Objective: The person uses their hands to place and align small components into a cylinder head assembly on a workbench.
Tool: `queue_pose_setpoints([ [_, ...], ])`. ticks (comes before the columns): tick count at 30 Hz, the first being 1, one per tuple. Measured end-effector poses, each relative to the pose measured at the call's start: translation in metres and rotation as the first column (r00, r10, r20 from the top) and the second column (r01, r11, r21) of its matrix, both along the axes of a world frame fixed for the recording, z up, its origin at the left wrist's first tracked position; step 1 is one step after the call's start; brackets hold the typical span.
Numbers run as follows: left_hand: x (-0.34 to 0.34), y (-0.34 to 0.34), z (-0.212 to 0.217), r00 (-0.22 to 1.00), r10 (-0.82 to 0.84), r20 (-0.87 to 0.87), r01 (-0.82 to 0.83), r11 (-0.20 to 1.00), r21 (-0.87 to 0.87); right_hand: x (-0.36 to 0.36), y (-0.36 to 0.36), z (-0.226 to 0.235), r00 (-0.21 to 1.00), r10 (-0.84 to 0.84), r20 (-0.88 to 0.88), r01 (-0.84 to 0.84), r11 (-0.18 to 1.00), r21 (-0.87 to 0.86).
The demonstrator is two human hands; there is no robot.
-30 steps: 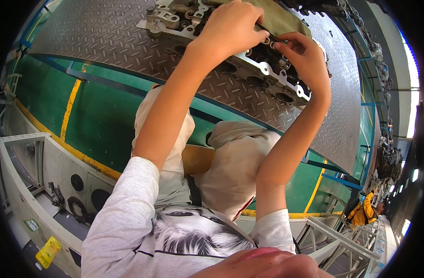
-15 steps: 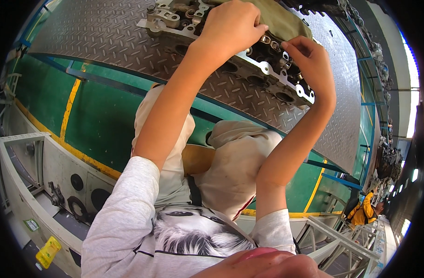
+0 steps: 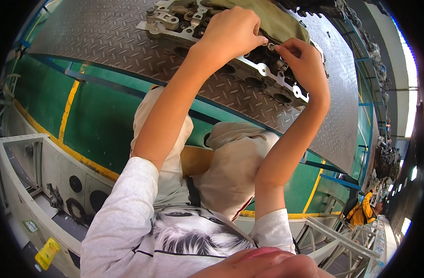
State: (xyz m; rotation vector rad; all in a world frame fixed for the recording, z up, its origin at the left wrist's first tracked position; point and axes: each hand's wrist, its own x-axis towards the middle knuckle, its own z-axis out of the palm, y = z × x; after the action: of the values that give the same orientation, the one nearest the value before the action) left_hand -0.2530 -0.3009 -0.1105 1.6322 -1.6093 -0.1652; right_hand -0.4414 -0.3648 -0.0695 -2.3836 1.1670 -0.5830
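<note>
A cylinder head (image 3: 263, 69) lies on a steel checker-plate tabletop (image 3: 101, 34), with valve gear and dark round openings along it. Both my hands are over its middle, fingertips almost meeting. My left hand (image 3: 231, 33) is closed in a pinch, thumb and finger at a small shiny metal part (image 3: 271, 47). From the other side my right hand (image 3: 306, 62) pinches at the same part, its other fingers curled. The fingertips partly hide the part, so its exact kind is unclear. Behind my hands an olive-green cloth (image 3: 281, 21) lies against the cylinder head.
Dark engine parts (image 3: 344, 14) lie at the table's far right. A blue metal frame (image 3: 115, 85) runs along its near edge. White metal racks stand low on both sides, a yellow packet (image 3: 47, 254) at lower left. A person in a yellow jacket (image 3: 361, 211) is far right.
My right hand has shifted left, bringing its fingertips close to my left ones around the small metal part. My left hand has lowered slightly. The view has shifted a little.
</note>
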Motion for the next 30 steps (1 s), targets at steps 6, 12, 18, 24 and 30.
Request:
queue_pose_setpoints([
  [6, 0.003, 0.001, 0.004, 1.0, -0.011, 0.007, 0.011, 1.0, 0.026, 0.001, -0.002, -0.001, 1.0, -0.018, 0.002, 0.018, 1.0, -0.001],
  [12, 0.011, -0.004, -0.003, 0.999, 0.037, -0.007, -0.037, 0.999, -0.012, -0.003, -0.004, -0.001, 1.0, -0.017, 0.02, 0.018, 0.999, -0.044],
  [18, 0.006, 0.001, 0.003, 0.999, 0.036, 0.036, -0.037, 0.999, 0.013, 0.002, -0.002, -0.001, 1.0, -0.008, -0.002, 0.008, 1.0, 0.013],
  [24, 0.01, 0.0, 0.002, 0.999, 0.04, 0.024, -0.04, 0.999, 0.023, -0.004, 0.0, 0.003, 0.998, -0.055, 0.026, 0.056, 0.998, -0.037],
  [30, 0.007, 0.0, 0.002, 0.997, -0.082, -0.005, 0.082, 0.996, -0.021, -0.002, -0.001, 0.001, 0.996, 0.057, 0.069, -0.058, 0.998, 0.011],
])
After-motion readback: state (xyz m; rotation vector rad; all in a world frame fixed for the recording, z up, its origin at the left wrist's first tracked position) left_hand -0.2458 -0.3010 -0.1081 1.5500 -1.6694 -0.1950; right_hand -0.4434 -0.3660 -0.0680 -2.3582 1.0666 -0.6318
